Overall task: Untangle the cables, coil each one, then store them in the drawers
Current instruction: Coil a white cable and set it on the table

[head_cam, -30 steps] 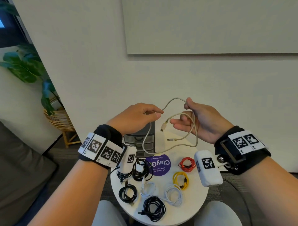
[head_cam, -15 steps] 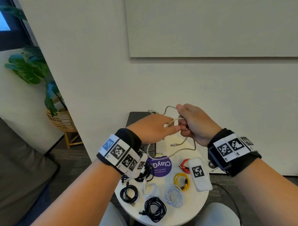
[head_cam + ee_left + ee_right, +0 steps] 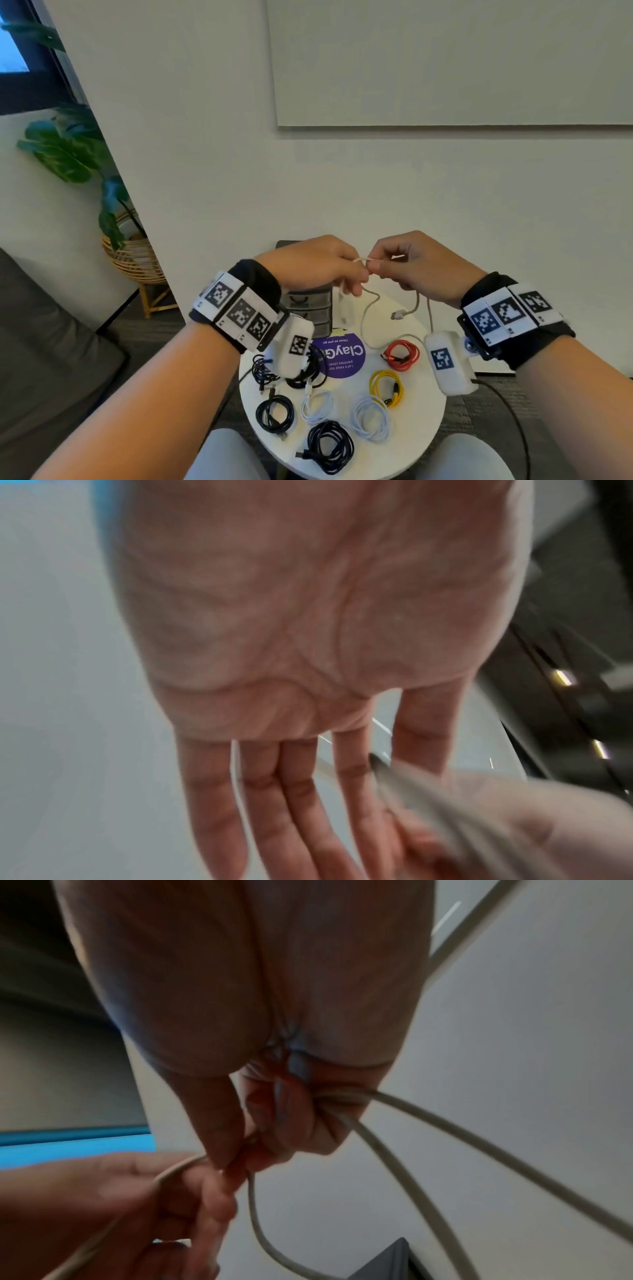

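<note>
A beige cable (image 3: 363, 259) runs between my two hands above the round white table (image 3: 424, 418). My left hand (image 3: 356, 274) pinches it between thumb and fingertips. My right hand (image 3: 376, 265) pinches the same stretch, fingertip to fingertip with the left. The right wrist view shows strands of the cable (image 3: 445, 1123) gathered in the curled right fingers (image 3: 308, 1123), and loops hanging down. One plug (image 3: 399, 314) dangles over the table. A small grey drawer unit (image 3: 310, 308) stands at the table's back, half hidden by my left hand. Its drawers look closed.
Coiled cables lie on the table: red (image 3: 401, 354), yellow (image 3: 385, 387), two white (image 3: 371, 419) (image 3: 317, 407), two black (image 3: 275, 413) (image 3: 330, 445). A black tangle (image 3: 270, 370) sits under my left wrist. A purple sticker (image 3: 340, 356) marks the middle. A potted plant (image 3: 133, 257) stands at the left.
My hands have come together and dropped lower. The wide open loop of beige cable has been gathered into my right hand, and both hands now pinch one short stretch.
</note>
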The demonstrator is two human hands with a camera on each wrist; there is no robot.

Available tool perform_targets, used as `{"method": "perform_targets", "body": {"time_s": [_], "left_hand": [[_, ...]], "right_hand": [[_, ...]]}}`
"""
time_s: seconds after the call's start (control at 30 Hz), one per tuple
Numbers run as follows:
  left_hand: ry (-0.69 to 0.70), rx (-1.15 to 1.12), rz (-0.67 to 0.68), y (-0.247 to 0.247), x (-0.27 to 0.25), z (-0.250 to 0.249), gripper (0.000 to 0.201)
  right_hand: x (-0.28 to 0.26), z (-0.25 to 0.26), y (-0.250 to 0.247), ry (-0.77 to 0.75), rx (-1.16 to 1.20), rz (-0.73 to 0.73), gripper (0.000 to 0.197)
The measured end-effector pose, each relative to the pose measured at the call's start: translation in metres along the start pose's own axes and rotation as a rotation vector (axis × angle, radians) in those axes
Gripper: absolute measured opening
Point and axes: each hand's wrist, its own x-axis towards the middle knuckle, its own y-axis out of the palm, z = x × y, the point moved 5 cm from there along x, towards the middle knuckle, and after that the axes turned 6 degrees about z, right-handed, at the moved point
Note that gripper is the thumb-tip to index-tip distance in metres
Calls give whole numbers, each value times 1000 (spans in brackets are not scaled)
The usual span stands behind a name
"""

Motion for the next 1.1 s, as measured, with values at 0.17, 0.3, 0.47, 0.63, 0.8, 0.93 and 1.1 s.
{"method": "perform_targets", "body": {"time_s": [0.17, 0.3, 0.47, 0.63, 0.8, 0.93, 1.1], "left_hand": [[22, -519, -15, 16, 6, 7, 48], [196, -757, 21, 9, -1, 6, 40], [423, -1142, -141, -25, -18, 13, 44], [472, -1124, -382, -24, -20, 20, 42], [415, -998, -494, -5, 0, 29, 46], [357, -230, -331, 13, -1, 14, 40], [426, -609, -192, 11, -19, 12, 40]], "right_hand": [[3, 10, -3, -104, -109, -8, 19], [4, 9, -10, -98, -108, 18, 32], [6, -10, -19, -42, -217, 19, 38], [4, -15, 5, -6, -308, 148, 32], [4, 28, 31, -104, -537, 293, 30], [-3, 68, -2, -194, -589, 174, 27], [-4, 74, -60, -197, -616, -13, 25]]}}
